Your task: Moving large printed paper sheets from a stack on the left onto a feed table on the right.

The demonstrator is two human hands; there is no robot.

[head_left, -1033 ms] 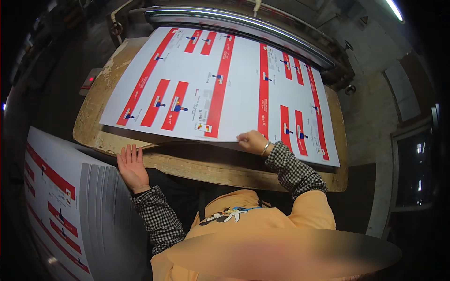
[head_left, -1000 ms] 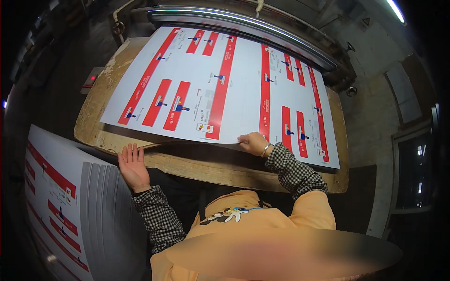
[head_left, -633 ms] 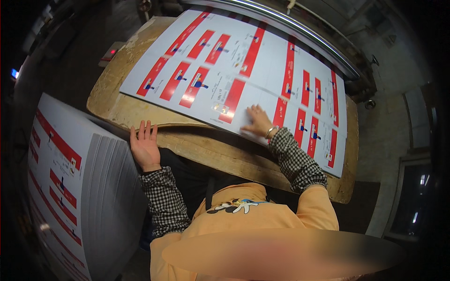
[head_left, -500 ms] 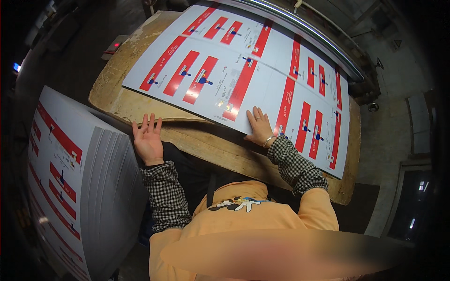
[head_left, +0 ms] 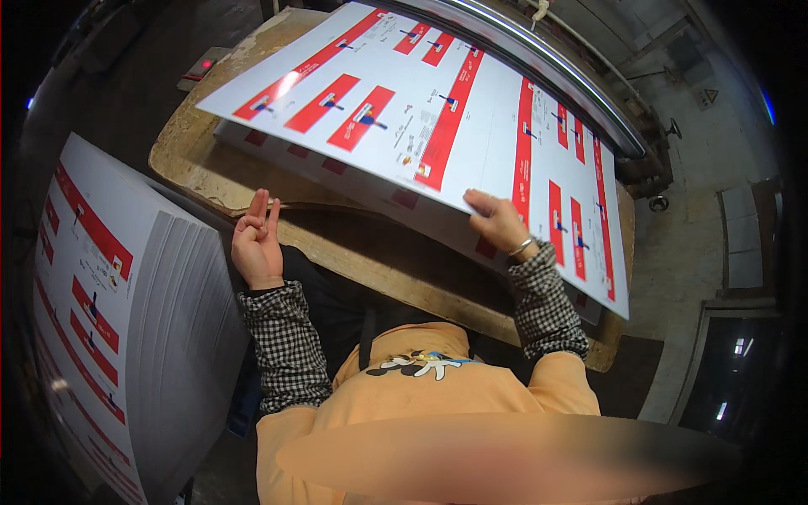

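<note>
White sheet with red bars, black-and-white checked sleeves, orange top.

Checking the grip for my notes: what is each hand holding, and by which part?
The right hand holds the top printed sheet by its near edge, lifted. The left hand holds nothing.

A worn wooden table carries a stack of red-and-white printed sheets
</note>
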